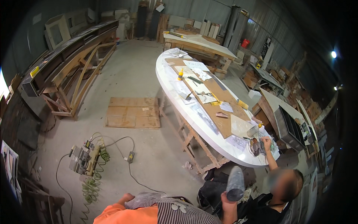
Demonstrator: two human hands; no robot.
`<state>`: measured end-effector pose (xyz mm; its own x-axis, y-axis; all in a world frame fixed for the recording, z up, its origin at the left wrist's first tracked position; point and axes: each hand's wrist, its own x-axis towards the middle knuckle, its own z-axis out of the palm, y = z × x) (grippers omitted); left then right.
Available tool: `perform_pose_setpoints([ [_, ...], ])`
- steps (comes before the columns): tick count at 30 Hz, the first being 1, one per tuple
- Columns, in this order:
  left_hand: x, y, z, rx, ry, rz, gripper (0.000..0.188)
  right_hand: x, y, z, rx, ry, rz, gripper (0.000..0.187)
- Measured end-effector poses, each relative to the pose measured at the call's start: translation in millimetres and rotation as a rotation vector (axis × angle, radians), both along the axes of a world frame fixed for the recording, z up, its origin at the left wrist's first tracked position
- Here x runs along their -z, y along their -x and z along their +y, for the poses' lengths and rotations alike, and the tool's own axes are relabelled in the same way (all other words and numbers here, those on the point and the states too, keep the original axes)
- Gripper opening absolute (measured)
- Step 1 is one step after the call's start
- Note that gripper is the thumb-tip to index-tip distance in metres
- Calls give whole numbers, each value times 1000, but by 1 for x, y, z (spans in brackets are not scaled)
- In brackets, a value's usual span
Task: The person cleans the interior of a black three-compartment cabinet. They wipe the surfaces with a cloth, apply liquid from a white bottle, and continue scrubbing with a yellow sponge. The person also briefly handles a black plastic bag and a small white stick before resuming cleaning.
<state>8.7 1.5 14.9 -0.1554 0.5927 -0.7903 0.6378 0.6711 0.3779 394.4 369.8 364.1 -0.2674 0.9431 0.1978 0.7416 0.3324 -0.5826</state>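
Note:
My right hand is raised at the lower right, its fingers closed around a grey, cloudy-looking bottle with a dark end. The bottle is tilted, and its other details are too blurred to make out. Beside the striped apron on my body, my left hand shows only in part; its fingers are hidden. A person in dark clothes is close on my right. That person's hand reaches over the near end of a white oval table, beside a clear jar.
Papers, a brown board and a yellow bottle lie or stand on the oval table. An air compressor with coiled hose and cables occupies the floor at left. Flattened cardboard lies ahead. Wooden trestles line the left side.

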Motion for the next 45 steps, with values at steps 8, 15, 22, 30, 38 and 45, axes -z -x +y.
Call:
perform_pose_setpoints([
  [8,8,3,-2,-61,60,41,43,33,38,-46,-305,257,299,34],
  [15,-29,-2,7,-106,30,38,44,14,1,-5,-28,294,313,37],
  [22,-11,2,-9,-189,194,-31,47,37,45,-41,-427,331,300,65],
  [30,16,10,-3,166,10,97,43,16,19,-4,34,241,381,15],
  [38,35,17,-4,520,143,137,40,14,50,-69,-346,710,491,65],
  [45,18,41,-9,364,50,136,40,-2,27,-37,23,135,345,29],
])
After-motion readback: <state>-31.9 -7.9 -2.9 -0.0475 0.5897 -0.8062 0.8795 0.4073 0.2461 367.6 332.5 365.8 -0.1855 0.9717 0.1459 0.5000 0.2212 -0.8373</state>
